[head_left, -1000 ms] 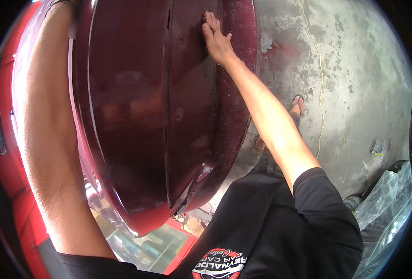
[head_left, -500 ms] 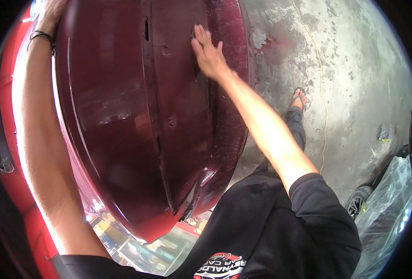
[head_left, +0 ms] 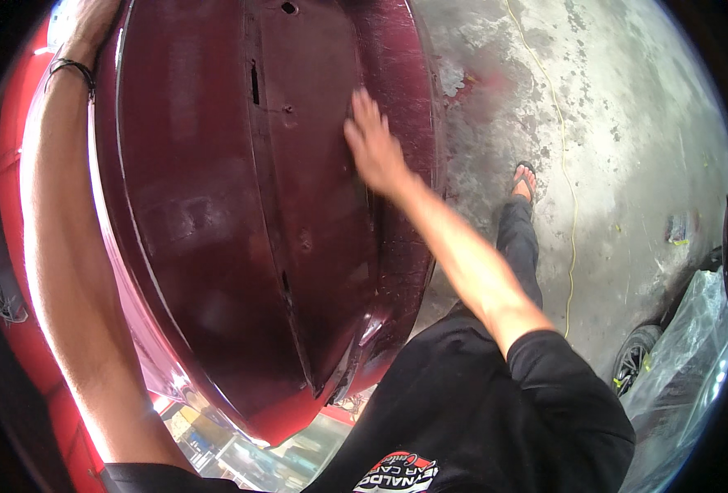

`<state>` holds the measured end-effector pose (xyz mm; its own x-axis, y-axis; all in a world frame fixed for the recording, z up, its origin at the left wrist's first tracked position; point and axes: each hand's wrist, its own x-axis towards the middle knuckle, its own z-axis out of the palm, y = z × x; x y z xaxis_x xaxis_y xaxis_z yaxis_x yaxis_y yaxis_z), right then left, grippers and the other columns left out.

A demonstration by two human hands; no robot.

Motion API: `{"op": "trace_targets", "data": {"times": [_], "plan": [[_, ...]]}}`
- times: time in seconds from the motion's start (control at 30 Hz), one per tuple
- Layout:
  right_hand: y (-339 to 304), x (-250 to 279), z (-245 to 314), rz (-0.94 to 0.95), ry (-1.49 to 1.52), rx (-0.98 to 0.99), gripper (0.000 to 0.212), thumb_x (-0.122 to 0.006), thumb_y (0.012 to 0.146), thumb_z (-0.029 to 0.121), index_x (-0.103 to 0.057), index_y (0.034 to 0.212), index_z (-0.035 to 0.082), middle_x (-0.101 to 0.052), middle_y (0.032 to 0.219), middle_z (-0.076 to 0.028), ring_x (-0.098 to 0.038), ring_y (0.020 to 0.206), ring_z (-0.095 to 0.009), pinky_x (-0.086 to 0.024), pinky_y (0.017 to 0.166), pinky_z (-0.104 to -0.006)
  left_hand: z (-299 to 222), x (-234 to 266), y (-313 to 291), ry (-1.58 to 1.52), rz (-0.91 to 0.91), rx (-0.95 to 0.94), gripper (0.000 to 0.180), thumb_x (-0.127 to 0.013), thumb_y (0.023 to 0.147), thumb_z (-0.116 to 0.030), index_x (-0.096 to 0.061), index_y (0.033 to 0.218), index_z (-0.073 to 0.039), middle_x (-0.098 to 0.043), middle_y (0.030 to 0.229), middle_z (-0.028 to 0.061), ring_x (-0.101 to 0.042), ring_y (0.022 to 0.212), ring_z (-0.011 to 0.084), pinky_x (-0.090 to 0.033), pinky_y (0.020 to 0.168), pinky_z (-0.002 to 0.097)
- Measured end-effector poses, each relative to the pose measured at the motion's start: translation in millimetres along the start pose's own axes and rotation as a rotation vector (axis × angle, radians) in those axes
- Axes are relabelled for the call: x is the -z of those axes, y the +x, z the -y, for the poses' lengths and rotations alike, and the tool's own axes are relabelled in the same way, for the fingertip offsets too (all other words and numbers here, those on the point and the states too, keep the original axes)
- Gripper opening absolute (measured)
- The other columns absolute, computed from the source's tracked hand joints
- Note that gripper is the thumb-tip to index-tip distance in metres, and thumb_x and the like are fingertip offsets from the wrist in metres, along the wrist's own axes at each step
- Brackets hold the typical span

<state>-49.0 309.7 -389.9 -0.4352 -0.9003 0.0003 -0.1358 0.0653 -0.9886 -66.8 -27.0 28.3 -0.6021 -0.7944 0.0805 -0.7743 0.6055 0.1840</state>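
A dark maroon car body panel [head_left: 191, 164], probably a trunk lid, fills the middle and left. A slot-like hole [head_left: 255, 85] and a round hole [head_left: 288, 8] pierce its surface. My right hand [head_left: 375, 152], slightly blurred, lies over the panel's right part with fingers stretched and nothing held. Its palm faces down, at or very near the surface. My left arm reaches along the panel's left edge. At the upper left, my left hand [head_left: 93, 23] is by that edge, its fingers cut off or hidden; a dark band [head_left: 75, 67] circles the wrist.
Right of the car runs a stained concrete floor [head_left: 627, 148] with a thin yellow cord [head_left: 563, 148] along it. A sandalled foot [head_left: 524, 179] stands there. Clear plastic sheeting [head_left: 684, 370] and a wheel [head_left: 635, 357] are at lower right. Red surfaces [head_left: 19, 205] border the left.
My right hand has slid down the panel, toward my body, fingers still extended. The view has shifted slightly, showing the round hole at the top. My left arm stays nearly in place.
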Motion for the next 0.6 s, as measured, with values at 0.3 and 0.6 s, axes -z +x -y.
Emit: {"op": "trace_targets", "data": {"times": [0.3,0.6], "plan": [[-80.3,-9.0,7.6,0.129,0.264,-0.199,0.072,-0.04,0.116,0.032,-0.006,0.171,0.0,-0.004,0.179,-0.025,-0.004,0.166,-0.04,-0.008,0.135,-0.0494,10.5,-22.9,-22.9,0.059,-0.171,0.016,0.069,-0.07,0.097,-0.056,-0.065,0.143,-0.004,-0.068,0.136,0.0196,-0.064,0.128,0.0312,-0.048,0.11,0.0399],[129.8,20.7,21.5,-0.057,0.244,-0.302,0.071,-0.034,0.115,0.042,-0.033,0.16,-0.012,-0.034,0.166,-0.037,-0.036,0.155,-0.048,-0.03,0.129,-0.049,-19.4,-24.3,-56.2,0.006,-0.16,0.097,0.051,-0.069,0.102,-0.046,-0.069,0.133,-0.005,-0.067,0.127,0.0176,-0.066,0.119,0.0277,-0.051,0.104,0.0392]]}}
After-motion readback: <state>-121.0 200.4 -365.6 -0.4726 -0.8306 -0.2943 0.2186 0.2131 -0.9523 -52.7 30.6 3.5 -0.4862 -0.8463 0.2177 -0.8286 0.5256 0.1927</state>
